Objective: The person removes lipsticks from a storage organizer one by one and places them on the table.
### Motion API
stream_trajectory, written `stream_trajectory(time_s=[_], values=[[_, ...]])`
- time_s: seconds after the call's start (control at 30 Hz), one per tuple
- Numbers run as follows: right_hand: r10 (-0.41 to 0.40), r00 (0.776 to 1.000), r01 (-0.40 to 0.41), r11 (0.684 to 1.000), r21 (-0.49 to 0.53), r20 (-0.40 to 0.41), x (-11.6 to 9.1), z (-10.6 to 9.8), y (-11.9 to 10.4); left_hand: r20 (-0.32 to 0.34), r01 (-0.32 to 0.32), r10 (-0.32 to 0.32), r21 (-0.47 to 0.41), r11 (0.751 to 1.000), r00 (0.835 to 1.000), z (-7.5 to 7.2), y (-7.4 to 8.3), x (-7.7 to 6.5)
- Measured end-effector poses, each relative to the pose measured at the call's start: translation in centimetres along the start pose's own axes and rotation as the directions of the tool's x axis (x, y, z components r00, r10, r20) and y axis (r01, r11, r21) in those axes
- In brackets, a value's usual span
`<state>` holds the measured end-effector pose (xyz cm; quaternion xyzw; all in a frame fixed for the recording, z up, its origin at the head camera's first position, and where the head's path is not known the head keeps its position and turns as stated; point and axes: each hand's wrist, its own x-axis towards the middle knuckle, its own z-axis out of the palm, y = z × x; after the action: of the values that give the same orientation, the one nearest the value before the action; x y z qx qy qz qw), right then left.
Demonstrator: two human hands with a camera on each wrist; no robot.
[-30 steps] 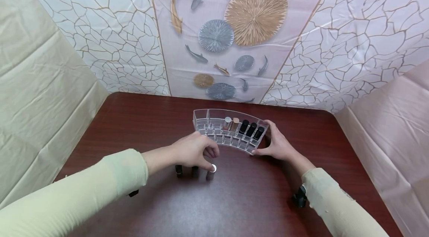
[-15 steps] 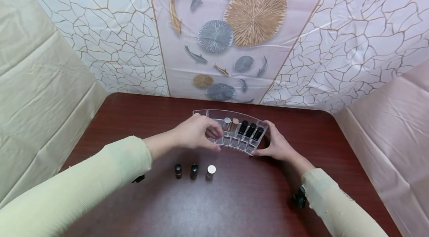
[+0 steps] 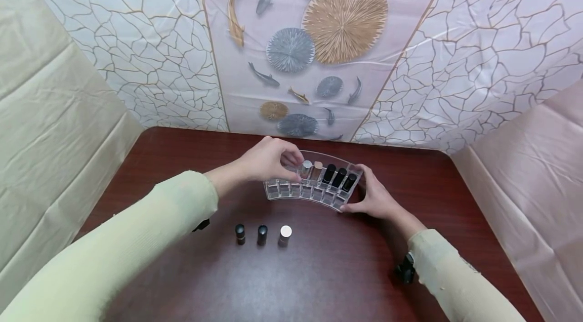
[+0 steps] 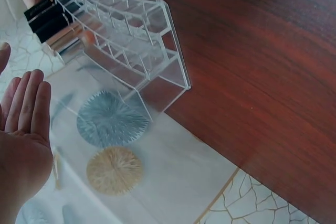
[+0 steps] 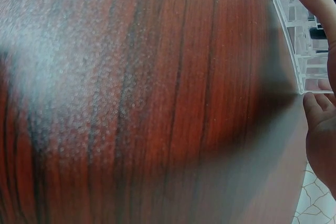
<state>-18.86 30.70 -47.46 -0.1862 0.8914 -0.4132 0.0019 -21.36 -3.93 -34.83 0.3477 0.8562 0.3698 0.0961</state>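
Observation:
A clear curved lipstick holder (image 3: 319,193) with stepped rows of slots stands on the table. In its upper row are a silver-capped lipstick (image 3: 306,167), a beige lipstick (image 3: 317,170) and three black lipsticks (image 3: 339,177). My right hand (image 3: 377,195) grips the holder's right end, thumb at the front corner and fingers behind. Over the holder's left part hovers my left hand (image 3: 272,160), close to the silver-capped lipstick; its fingers (image 4: 29,100) look fairly straight and nothing shows between them and the thumb. It covers some upper slots in the head view.
Two black lipsticks (image 3: 262,235) and a white-topped lipstick (image 3: 284,236) stand upright in a row on the dark red-brown table (image 3: 319,281), nearer than the holder. A patterned cloth backdrop (image 3: 291,53) rises behind the table's far edge.
My left hand has moved away from the white-topped lipstick, forward and up to the holder's left part. The three lipsticks on the table stay standing. My right hand keeps its grip.

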Motion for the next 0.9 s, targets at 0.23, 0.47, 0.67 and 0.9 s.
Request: stream_trajectory(time_s=[0.23,0.47,0.67,0.9], values=[[0.006,1.0,-0.006,1.0,-0.004,-0.003,0.0,0.1,-0.1,-0.027,0.027,-0.026,0.034,0.999,0.999,-0.4,-0.4,1.2],[0.004,1.0,-0.004,1.0,-0.001,0.006,0.1,-0.1,1.0,-0.035,0.061,-0.059,0.039,0.997,0.998,-0.4,-0.9,2.2],[0.013,1.0,-0.013,1.0,-0.01,0.009,0.1,-0.2,1.0,-0.044,0.063,-0.061,0.035,0.997,0.997,0.1,-1.6,3.0],[0.005,1.0,-0.005,1.0,-0.002,0.01,0.0,-0.2,0.9,-0.032,0.083,-0.082,0.023,0.996,0.996,0.6,-1.9,3.6]])
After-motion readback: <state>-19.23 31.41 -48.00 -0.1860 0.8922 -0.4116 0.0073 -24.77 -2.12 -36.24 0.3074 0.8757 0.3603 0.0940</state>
